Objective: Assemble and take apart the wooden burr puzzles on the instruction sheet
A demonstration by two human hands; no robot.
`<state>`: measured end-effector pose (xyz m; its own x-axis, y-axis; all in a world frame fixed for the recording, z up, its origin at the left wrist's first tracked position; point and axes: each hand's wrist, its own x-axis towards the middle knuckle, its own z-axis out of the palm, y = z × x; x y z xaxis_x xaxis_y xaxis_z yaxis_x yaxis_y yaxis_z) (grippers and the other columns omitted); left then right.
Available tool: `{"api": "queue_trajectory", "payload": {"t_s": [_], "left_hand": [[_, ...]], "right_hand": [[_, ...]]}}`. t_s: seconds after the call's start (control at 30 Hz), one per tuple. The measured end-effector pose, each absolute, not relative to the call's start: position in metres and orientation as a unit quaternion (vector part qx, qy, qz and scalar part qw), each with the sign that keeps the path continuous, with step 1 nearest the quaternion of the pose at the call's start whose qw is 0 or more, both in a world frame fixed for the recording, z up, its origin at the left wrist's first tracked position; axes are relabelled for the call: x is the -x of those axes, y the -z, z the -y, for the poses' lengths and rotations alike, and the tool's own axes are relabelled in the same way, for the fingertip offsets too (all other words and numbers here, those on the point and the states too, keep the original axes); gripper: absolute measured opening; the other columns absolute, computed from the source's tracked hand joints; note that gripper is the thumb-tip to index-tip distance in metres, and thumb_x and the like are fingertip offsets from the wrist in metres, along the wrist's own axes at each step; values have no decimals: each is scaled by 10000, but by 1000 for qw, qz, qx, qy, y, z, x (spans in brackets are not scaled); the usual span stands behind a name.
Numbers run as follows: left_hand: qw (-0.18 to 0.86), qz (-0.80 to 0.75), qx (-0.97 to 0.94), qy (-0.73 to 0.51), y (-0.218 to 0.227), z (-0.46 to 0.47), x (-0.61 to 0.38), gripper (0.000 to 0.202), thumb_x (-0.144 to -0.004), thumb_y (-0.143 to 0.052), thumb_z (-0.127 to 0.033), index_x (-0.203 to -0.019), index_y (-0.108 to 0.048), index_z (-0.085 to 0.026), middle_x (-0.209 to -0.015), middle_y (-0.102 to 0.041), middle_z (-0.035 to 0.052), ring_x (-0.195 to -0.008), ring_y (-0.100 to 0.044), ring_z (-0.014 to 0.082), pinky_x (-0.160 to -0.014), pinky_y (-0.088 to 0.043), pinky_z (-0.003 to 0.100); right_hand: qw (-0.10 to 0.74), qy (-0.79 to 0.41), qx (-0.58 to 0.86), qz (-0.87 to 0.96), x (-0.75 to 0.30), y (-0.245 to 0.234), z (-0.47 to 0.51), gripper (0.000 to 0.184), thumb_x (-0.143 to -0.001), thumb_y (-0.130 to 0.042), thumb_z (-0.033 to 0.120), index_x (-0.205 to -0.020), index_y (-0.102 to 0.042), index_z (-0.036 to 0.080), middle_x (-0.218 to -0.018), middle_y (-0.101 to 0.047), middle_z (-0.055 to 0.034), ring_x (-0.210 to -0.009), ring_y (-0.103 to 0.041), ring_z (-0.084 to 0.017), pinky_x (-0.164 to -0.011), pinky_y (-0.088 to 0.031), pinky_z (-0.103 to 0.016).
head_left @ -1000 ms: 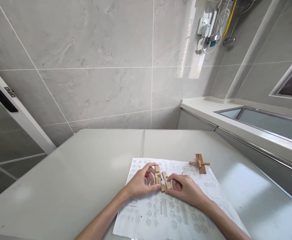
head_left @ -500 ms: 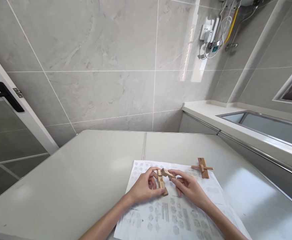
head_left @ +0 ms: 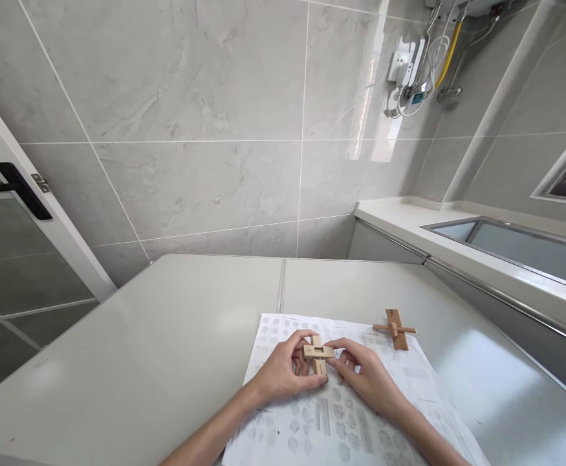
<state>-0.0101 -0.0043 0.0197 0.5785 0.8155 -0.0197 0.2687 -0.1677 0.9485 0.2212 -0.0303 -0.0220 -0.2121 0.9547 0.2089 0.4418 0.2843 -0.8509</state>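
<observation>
- I see the left hand (head_left: 285, 370) pinching a wooden block (head_left: 319, 367) between thumb and fingers.
- The right hand (head_left: 367, 374) pinches the end of a crosswise stick (head_left: 318, 352), which lies over that block. I can't quite tell if they touch.
- Both are above the printed paper (head_left: 263, 437) on the table (head_left: 190, 330).
- A wooden cross (head_left: 395, 330) sits by the paper's far right corner.

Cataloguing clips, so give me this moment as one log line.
left hand: holds lower wooden part | right hand: holds crosswise wooden part | beyond: wooden cross | underneath: printed sheet
</observation>
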Motion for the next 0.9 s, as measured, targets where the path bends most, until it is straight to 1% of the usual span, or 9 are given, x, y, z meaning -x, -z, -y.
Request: {"api": "queue_trajectory", "payload": {"t_s": [0.17, 0.23, 0.4, 0.53, 0.67, 0.8, 0.9], "left_hand": [[536, -364, -714, -265, -17, 5, 11, 646, -789, -846, -274, -1371, -565, -261, -891, -655, -38, -682, -532, 111, -643, -438, 249], [539, -365, -711, -266, -16, 5, 11, 662, -778, -863, -278, -1373, -575, -263, -895, -663, -35, -686, -530, 111, -647, -437, 250], [551, -376, -693, -272, -12, 5, 9, 727, -719, -926, -307, -1365, -598, -239, -812, -625, -51, -694, -530, 123, -652, -433, 257], [542, -372, -697, -287, -12, 4, 8, 702, -697, -938, -302, -1321, -626, -225, -860, -646, -39, -723, -545, 127, -674, -442, 265], [526, -376, -704, -293, -17, 6, 8, 686, -678, -943, -305, -1286, -639, -220, -925, -679, -17, -748, -567, 137, -680, -452, 269], [514, -365, -715, -303, -19, 8, 7, 642, -668, -927, -271, -1243, -647, -217, -924, -685, -18, -742, -574, 137, -652, -444, 259], [507, -352, -724, -308, -17, 8, 8, 609, -682, -907, -258, -1233, -651, -224, -929, -686, -20, -746, -581, 137, -660, -451, 257]], "right_hand": [[391, -307, 507, 704, -220, 25, 31, 240, -1034, -595, 451, -1146, -713, 275, -838, -718, -23, -720, -621, -219, -644, -493, -315], [395, -298, 508, 705, -221, 26, 31, 244, -1037, -591, 460, -1154, -708, 280, -842, -709, -20, -713, -608, -218, -640, -495, -317], [403, -288, 511, 703, -221, 29, 32, 236, -1046, -576, 449, -1144, -702, 276, -835, -711, -24, -716, -610, -221, -632, -498, -320], [401, -285, 515, 702, -221, 29, 32, 235, -1044, -574, 455, -1139, -693, 277, -832, -714, -25, -720, -615, -225, -634, -501, -326], [399, -298, 509, 702, -220, 28, 31, 247, -1046, -559, 456, -1144, -692, 272, -874, -734, -40, -752, -632, -234, -651, -504, -336], [396, -313, 504, 700, -220, 26, 32, 241, -1039, -565, 441, -1153, -689, 268, -895, -737, -38, -765, -626, -232, -675, -507, -342], [395, -320, 502, 700, -220, 26, 32, 228, -1037, -562, 423, -1146, -687, 267, -905, -735, -31, -759, -614, -224, -678, -505, -337]]}}
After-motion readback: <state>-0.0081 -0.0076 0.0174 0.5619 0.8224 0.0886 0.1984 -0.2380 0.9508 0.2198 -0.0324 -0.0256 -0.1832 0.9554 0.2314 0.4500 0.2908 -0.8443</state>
